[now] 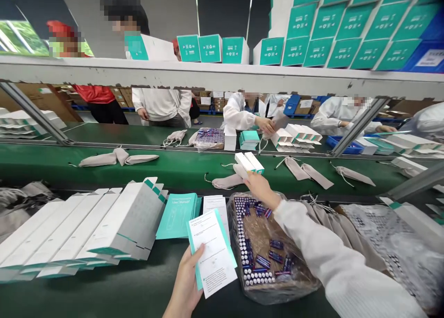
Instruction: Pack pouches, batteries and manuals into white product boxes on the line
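Note:
My left hand [189,274] is closed on a white printed instruction sheet [212,258] with a teal user manual [198,277] behind it, the thumb lying over the front. Stretched forward over the battery tray, my right hand [260,187] has its fingers closed at the end of a grey drawstring pouch [240,171] on the green belt. Another grey pouch [225,183] lies beside it, and two slim white boxes [254,162] stand just behind. Below my right forearm is a plastic-wrapped tray [255,230] of batteries, some upright and several lying loose.
Left of my hands, several open white boxes [118,221] lean in a row beside stacked teal manuals [176,214] and printed sheets [215,207]. Grey pouches [322,221] lie right. A shelf [222,73] crosses above, carrying teal-and-white boxes. Co-workers [243,112] stand across the belt [183,170].

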`<state>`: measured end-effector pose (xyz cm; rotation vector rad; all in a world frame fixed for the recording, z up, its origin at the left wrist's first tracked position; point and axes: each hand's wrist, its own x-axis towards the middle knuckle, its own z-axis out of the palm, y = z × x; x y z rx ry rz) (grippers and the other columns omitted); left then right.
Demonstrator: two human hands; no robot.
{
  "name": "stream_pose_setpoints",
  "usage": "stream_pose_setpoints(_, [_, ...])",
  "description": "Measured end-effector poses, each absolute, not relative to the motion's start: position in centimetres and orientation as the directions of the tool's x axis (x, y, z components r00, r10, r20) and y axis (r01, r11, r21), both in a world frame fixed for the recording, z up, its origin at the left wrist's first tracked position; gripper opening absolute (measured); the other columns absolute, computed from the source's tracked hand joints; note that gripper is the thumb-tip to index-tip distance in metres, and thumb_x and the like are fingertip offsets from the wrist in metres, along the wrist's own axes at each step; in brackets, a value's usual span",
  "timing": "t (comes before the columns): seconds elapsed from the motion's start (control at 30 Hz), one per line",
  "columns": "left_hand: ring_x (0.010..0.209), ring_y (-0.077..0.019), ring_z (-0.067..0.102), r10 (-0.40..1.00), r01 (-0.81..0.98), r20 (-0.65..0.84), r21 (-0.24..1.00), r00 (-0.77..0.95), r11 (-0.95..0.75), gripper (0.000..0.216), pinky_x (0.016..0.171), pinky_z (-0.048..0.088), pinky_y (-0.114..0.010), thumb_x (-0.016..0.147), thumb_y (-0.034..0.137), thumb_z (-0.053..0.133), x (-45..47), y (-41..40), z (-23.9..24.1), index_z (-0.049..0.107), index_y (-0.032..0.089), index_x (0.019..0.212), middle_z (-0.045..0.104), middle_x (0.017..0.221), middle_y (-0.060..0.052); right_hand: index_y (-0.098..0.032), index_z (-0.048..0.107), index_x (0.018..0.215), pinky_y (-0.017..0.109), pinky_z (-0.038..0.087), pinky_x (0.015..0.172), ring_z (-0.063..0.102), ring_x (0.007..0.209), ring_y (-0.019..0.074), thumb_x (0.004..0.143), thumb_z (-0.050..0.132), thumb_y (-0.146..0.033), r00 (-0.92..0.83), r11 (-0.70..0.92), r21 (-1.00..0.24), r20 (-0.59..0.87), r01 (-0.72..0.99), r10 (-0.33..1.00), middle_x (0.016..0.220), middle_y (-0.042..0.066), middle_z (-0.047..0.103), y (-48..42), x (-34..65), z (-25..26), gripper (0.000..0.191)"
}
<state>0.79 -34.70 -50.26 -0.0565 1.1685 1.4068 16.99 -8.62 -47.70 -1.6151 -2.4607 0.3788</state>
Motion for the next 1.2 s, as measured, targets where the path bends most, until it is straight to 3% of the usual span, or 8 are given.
stream_pose_setpoints(0.13, [0.091,-0.0387,0.075,0.726,-0.782,-0.662,0.547,-0.187,0.298,0.079,0.074,0.06,-0.044,0.079,0.023,0.078,0.9,-35.6,-50.4,0.038,0.018,0.147,0.077,0.107,-0.017,-0.017,0.059,0.124,0.043,0.057,0.085,0.066,0.101,0.0223,0.096,0.062,-0.034,-0.26,0.226,-0.225,-0.135,0.948,0.956,0.122,0.009,0.063,-3.4,15.1,-49.4,0.033])
stream_pose_setpoints(0.33, [0.091,-0.0424,0.075,0.628,-0.805,-0.769,0.447,-0.123,0.389,0.103,0.081,0.059,-0.05,0.074,0.022,0.083,-0.9,-35.9,-51.4,0.021,0.012,0.155,0.077,0.105,-0.019,-0.016,0.059,0.123,0.041,0.058,0.083,0.066,0.099,0.0215,0.096,0.063,-0.033,-0.254,0.234,-0.145,-0.14,0.961,0.957,0.119,0.009,0.064,-2.7,17.0,-50.5,0.033])
stream_pose_setpoints(0.5, [0.104,-0.0441,0.071,0.684,-0.824,-0.715,0.47,-0.145,0.317,0.093,0.089,0.056,-0.053,0.074,0.026,0.082,-1.6,-36.1,-52.1,0.033,0.015,0.152,0.077,0.108,-0.018,-0.014,0.058,0.12,0.04,0.054,0.085,0.064,0.101,0.022,0.095,0.06,-0.024,-0.482,0.481,-0.123,0.021,0.868,0.876,0.119,0.009,0.062,-3.8,20.1,-47.6,0.027])
stream_pose_setpoints(0.6, [0.1,-0.045,0.072,0.756,-0.79,-0.609,0.575,-0.24,0.213,0.083,0.085,0.057,-0.053,0.068,0.029,0.086,-2.4,-36.1,-51.2,0.051,0.016,0.142,0.079,0.101,-0.017,-0.011,0.055,0.122,0.034,0.052,0.078,0.064,0.092,0.0213,0.089,0.05,-0.007,-0.669,0.672,-0.115,0.068,0.732,0.74,0.113,0.013,0.064,-7.0,21.4,-45.9,0.034])
stream_pose_setpoints(0.77, [0.09,-0.0392,0.074,0.846,-0.688,-0.347,0.725,-0.405,-0.032,0.075,0.078,0.06,-0.047,0.066,0.023,0.086,-4.7,-33.8,-48.0,0.057,0.016,0.135,0.079,0.097,-0.015,-0.015,0.059,0.121,0.04,0.05,0.083,0.062,0.097,0.0285,0.077,0.053,-0.002,-0.887,0.895,-0.004,0.132,0.445,0.442,0.108,0.012,0.067,-13.9,21.8,-44.1,0.046])
stream_pose_setpoints(0.87, [0.085,-0.0345,0.075,0.923,-0.625,-0.263,0.78,-0.281,0.032,0.049,0.075,0.059,-0.041,0.069,0.026,0.086,-5.6,-32.1,-47.2,0.071,0.013,0.114,0.079,0.098,-0.016,-0.017,0.049,0.135,0.04,0.051,0.075,0.064,0.089,0.0278,0.079,0.049,0.001,-0.946,0.953,0.109,0.198,0.283,0.258,0.103,0.011,0.067,-16.8,21.8,-43.2,0.059])
stream_pose_setpoints(1.0, [0.085,-0.0297,0.073,0.965,-0.43,-0.253,0.865,0.074,0.259,0.033,0.075,0.055,-0.034,0.067,0.032,0.087,-5.0,-31.8,-47.4,0.079,0.011,0.092,0.079,0.091,-0.014,-0.018,0.057,0.122,0.037,0.05,0.065,0.065,0.076,0.0251,0.082,0.048,-0.002,-0.956,0.964,0.146,0.227,0.222,0.186,0.091,0.009,0.068,-18.3,22.0,-42.2,0.045])
stream_pose_setpoints(1.2, [0.078,-0.0253,0.072,0.913,-0.407,-0.292,0.826,0.284,0.39,0.033,0.067,0.051,-0.028,0.065,0.039,0.087,-3.1,-33.0,-48.8,0.08,0.013,0.085,0.078,0.086,-0.012,-0.021,0.061,0.114,0.037,0.053,0.065,0.068,0.075,0.0259,0.09,0.064,-0.028,-0.928,0.963,-0.041,0.257,0.268,0.269,0.091,0.009,0.072,-18.5,22.7,-43.3,0.025])
